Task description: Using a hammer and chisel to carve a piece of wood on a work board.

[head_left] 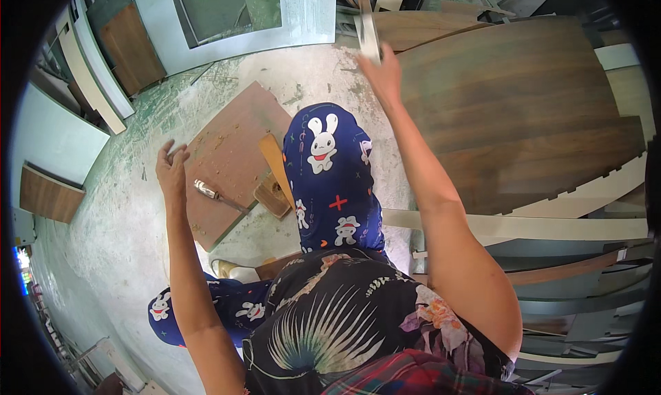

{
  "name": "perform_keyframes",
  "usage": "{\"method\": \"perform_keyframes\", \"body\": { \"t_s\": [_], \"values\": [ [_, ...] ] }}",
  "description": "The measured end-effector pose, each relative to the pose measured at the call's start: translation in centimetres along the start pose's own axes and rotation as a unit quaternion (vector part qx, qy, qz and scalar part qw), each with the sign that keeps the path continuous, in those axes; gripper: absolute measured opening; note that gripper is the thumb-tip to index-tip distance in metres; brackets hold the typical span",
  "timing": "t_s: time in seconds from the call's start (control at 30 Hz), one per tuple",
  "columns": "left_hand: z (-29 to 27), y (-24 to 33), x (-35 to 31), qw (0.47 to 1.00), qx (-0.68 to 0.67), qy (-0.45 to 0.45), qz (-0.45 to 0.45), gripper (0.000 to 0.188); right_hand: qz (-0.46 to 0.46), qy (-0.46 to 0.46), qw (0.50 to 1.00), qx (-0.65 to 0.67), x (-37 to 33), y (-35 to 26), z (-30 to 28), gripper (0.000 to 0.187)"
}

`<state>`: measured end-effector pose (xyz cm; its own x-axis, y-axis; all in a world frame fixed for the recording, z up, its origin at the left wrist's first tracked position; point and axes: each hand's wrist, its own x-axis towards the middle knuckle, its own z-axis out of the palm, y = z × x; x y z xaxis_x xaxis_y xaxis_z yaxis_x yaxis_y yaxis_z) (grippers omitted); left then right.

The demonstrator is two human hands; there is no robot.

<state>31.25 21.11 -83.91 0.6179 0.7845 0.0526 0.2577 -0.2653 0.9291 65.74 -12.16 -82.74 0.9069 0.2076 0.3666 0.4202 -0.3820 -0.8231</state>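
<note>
My right hand (381, 70) reaches far forward, its fingers closed on the near end of a narrow pale strip (369, 35) that points away from me. My left hand (171, 164) is raised at the left edge of a reddish-brown board (241, 130), fingers loosely bent and apart, with nothing in them. On that board lies a chisel-like tool (219, 196) with a pale, shiny handle. Beside it sits a small wooden block (273, 196), partly under a yellowish wooden strip (277, 162) that lies against my knee. Wood shavings are scattered over the board.
Large dark wood-grain panels (509, 106) are stacked at the right, with a long pale strip (551, 227) across the nearer offcuts. A white frame panel (303, 23) stands at the back. More panels (131, 47) lean at the far left. The concrete floor (124, 188) is scuffed.
</note>
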Motion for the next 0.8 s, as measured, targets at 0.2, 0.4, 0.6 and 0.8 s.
{"method": "perform_keyframes", "body": {
  "t_s": [0.2, 0.4, 0.6, 0.8],
  "values": [
    [0.7, -4.8, -1.2, 0.982, 0.058, -0.006, -0.182, 0.047, 0.221, -0.154, 0.905, -0.328, -12.9, 23.0, -3.0, 0.045],
    [-3.8, -8.8, -4.9, 0.964, 0.064, 0.024, -0.257, 0.045, 0.247, -0.199, 0.865, -0.388, -19.2, 27.2, -0.9, 0.034],
    [-5.5, -13.8, -8.3, 0.972, 0.057, 0.054, -0.222, 0.038, 0.275, -0.171, 0.853, -0.41, -18.5, 32.7, -1.1, 0.03],
    [-3.9, -14.9, -8.7, 0.946, 0.091, 0.056, -0.307, 0.034, 0.169, -0.354, 0.75, -0.533, -11.0, 40.0, -5.0, 0.026]
  ]
}}
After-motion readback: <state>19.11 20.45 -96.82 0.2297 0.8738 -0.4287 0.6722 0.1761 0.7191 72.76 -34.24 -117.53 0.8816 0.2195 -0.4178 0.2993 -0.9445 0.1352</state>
